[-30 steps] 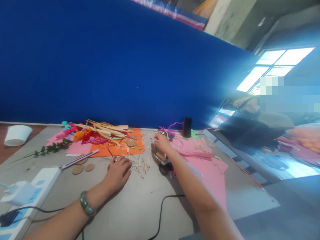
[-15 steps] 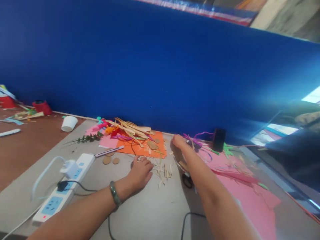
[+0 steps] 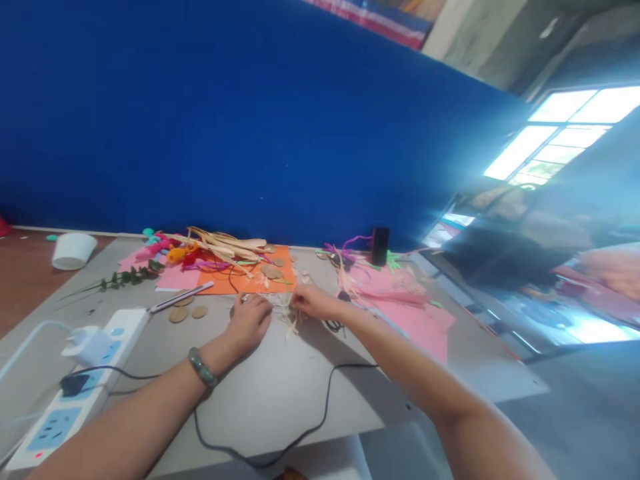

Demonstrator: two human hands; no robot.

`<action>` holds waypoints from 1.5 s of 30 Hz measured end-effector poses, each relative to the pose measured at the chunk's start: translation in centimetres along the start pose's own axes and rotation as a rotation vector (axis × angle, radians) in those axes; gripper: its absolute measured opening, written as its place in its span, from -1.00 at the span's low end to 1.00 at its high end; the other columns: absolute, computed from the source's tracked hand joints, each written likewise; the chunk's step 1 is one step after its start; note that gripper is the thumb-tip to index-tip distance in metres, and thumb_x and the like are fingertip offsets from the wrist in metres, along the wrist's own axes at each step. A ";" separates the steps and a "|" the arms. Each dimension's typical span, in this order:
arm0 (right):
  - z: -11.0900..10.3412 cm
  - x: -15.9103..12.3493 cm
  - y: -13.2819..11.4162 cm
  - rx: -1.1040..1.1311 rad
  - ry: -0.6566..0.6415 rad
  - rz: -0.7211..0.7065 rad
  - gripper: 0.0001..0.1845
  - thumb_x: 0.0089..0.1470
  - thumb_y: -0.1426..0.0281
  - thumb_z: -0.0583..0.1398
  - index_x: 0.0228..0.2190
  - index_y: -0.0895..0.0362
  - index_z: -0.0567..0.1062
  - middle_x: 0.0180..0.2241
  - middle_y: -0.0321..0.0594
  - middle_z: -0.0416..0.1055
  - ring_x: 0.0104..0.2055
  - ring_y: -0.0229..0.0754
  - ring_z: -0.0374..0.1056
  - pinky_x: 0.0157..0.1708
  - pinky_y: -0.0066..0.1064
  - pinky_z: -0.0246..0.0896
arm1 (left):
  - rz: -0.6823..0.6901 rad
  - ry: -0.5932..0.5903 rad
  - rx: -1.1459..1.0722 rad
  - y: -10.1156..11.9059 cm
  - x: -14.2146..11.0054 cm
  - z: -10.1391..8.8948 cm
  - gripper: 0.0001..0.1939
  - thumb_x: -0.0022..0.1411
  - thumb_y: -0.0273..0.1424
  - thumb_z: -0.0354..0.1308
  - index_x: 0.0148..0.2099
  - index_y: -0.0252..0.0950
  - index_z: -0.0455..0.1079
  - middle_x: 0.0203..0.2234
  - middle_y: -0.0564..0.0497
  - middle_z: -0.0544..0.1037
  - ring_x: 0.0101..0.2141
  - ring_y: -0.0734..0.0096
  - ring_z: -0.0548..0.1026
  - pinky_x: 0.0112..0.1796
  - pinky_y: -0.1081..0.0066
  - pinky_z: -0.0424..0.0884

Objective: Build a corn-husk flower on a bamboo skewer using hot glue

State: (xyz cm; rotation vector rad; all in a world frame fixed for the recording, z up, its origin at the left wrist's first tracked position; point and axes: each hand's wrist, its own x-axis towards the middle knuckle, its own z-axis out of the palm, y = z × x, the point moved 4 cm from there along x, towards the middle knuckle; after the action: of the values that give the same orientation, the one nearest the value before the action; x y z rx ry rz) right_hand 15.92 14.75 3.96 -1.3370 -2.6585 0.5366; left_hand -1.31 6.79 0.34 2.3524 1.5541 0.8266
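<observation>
My left hand rests on the grey table, fingers curled over a small pile of pale straw strips. Just to the right, my right hand has its fingers pinched together at the same strips. Whether it holds one is too small to tell. A green bangle is on my left wrist. Behind the hands lies an orange sheet with long husk strips and round brown discs.
A white power strip with plugs lies at the left, a black cable crosses the front. Pink paper, pipe cleaners, a green sprig, a white cup, a dark phone and a blue wall surround the hands.
My right hand has drawn back from the pink paper by the purple pipe cleaners to the straw pile beside my left hand. The camera has swung.
</observation>
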 end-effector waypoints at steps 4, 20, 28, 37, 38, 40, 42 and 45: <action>-1.6 -1.7 0.8 0.045 0.084 0.050 -0.81 0.01 0.54 0.15 -0.32 0.21 0.54 -0.36 -0.21 0.51 -0.34 -0.27 0.36 -0.31 -0.50 0.18 | -0.002 0.022 -0.009 -0.2 0.0 0.0 -0.78 0.15 -0.48 0.03 -0.20 -0.22 0.45 -0.20 -0.10 0.56 -0.08 0.14 0.42 0.07 -0.07 -0.03; -0.7 2.9 3.1 -0.124 0.149 0.139 -0.79 0.05 0.46 0.18 -0.24 0.20 0.54 -0.23 -0.11 0.49 -0.20 -0.19 0.35 -0.19 -0.44 0.15 | 0.007 0.031 -0.015 -0.5 -0.1 0.4 -0.78 0.13 -0.49 0.03 -0.21 -0.20 0.45 -0.20 -0.09 0.57 -0.09 0.17 0.42 0.07 -0.04 -0.04; 0.4 5.3 1.5 -0.237 0.041 0.157 -0.88 -0.05 0.47 0.22 -0.40 0.18 0.57 -0.36 -0.14 0.51 -0.33 -0.19 0.38 -0.36 -0.48 0.13 | 0.019 0.075 -0.006 -0.2 -0.1 0.2 -0.78 0.18 -0.48 0.01 -0.20 -0.20 0.45 -0.19 -0.09 0.56 -0.09 0.17 0.43 0.09 -0.03 -0.03; -0.1 4.2 0.3 -0.335 0.012 0.028 -0.79 0.05 0.46 0.14 -0.29 0.14 0.56 -0.28 -0.18 0.51 -0.24 -0.19 0.35 -0.24 -0.44 0.12 | -0.002 0.081 -0.051 -0.5 0.0 0.4 -0.79 0.14 -0.50 0.03 -0.24 -0.20 0.47 -0.22 -0.07 0.57 -0.10 0.15 0.43 0.09 -0.04 -0.04; -0.3 4.3 0.1 -0.354 0.017 -0.001 -0.77 0.05 0.47 0.14 -0.27 0.14 0.56 -0.23 -0.15 0.49 -0.17 -0.16 0.33 -0.19 -0.41 0.11 | -0.004 0.079 -0.054 -0.5 0.0 0.4 -0.79 0.14 -0.50 0.03 -0.24 -0.20 0.46 -0.22 -0.07 0.57 -0.10 0.15 0.43 0.08 -0.04 -0.04; -0.5 4.7 -0.3 -0.395 0.013 -0.050 -0.77 0.06 0.49 0.13 -0.25 0.14 0.55 -0.16 -0.08 0.44 -0.07 -0.10 0.27 -0.12 -0.35 0.08 | -0.007 0.077 -0.056 -0.5 0.0 0.4 -0.80 0.14 -0.51 0.04 -0.24 -0.21 0.46 -0.23 -0.07 0.57 -0.11 0.16 0.43 0.08 -0.03 -0.04; -0.5 5.2 -0.5 -0.433 -0.014 -0.079 -0.78 0.07 0.49 0.13 -0.26 0.15 0.55 -0.16 -0.05 0.42 -0.06 -0.06 0.24 -0.11 -0.31 0.07 | -0.011 0.080 -0.058 -0.5 0.0 0.2 -0.80 0.14 -0.51 0.04 -0.24 -0.22 0.46 -0.23 -0.07 0.57 -0.11 0.17 0.43 0.09 -0.03 -0.05; -0.4 5.7 -0.6 -0.482 -0.066 -0.106 -0.81 0.09 0.46 0.15 -0.27 0.15 0.55 -0.19 -0.04 0.41 -0.10 -0.06 0.25 -0.13 -0.29 0.08 | -0.011 0.086 -0.060 -0.5 0.0 0.1 -0.80 0.14 -0.51 0.04 -0.24 -0.22 0.46 -0.23 -0.07 0.57 -0.11 0.18 0.43 0.09 -0.02 -0.07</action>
State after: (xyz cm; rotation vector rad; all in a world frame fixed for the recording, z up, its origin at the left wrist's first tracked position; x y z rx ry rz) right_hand 12.08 19.06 4.26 -1.2806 -3.0149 -0.0863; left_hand -1.61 7.02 0.08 2.2928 1.5507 0.9697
